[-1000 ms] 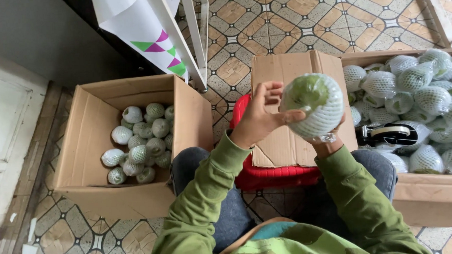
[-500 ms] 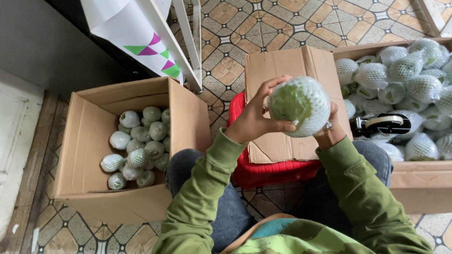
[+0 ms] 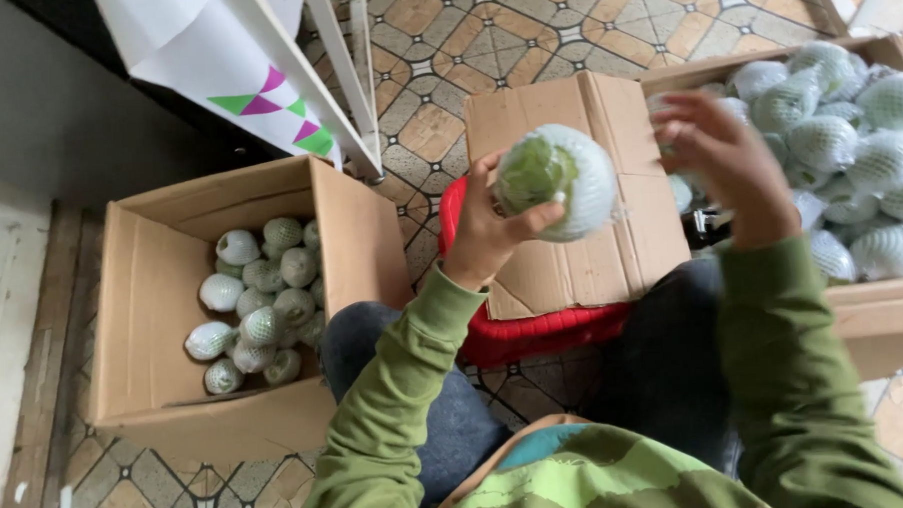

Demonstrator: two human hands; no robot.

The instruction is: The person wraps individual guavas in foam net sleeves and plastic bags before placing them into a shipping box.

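sleeves: olive-green, long, ribbed cuffs on left hand [image 3: 486, 228] at 11 o'clock and right hand [image 3: 724, 164] at 1 o'clock | trousers: dark blue | chest at 6 o'clock: light-green, teal and tan panels

left carton [image 3: 143, 295]: netted fruit | red stool [image 3: 534, 331] under flat cardboard [image 3: 579, 169] | patterned tile floor [image 3: 524, 31]

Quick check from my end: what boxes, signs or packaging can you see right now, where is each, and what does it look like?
Left box: open brown carton on the floor, holding netted fruit.
Right box: brown carton, full of netted fruit.
Flat cardboard: brown sheet on a red stool, centre.
Sign: white board, top left, green and pink triangles.
Held fruit: green, white net, in left hand.
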